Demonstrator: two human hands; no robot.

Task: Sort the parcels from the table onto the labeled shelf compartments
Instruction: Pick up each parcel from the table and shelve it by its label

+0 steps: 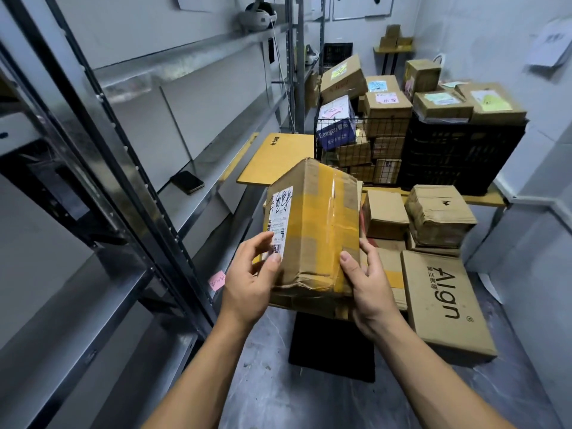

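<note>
Beside the metal shelf point(198, 168), above the table point(483, 198), we are holding a taped parcel point(312, 230) upright; our left hand point(247, 280) and right hand point(371, 286) are gripping its lower sides, thumbs pressing its front.

left shelf point(229, 156): open, phone point(187, 182) on board | right: stacked boxes point(439, 218) block | floor aisle point(263, 366) free

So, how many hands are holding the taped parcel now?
2. The left hand holds the parcel at its labelled left side; the right hand holds its lower right edge.
</note>
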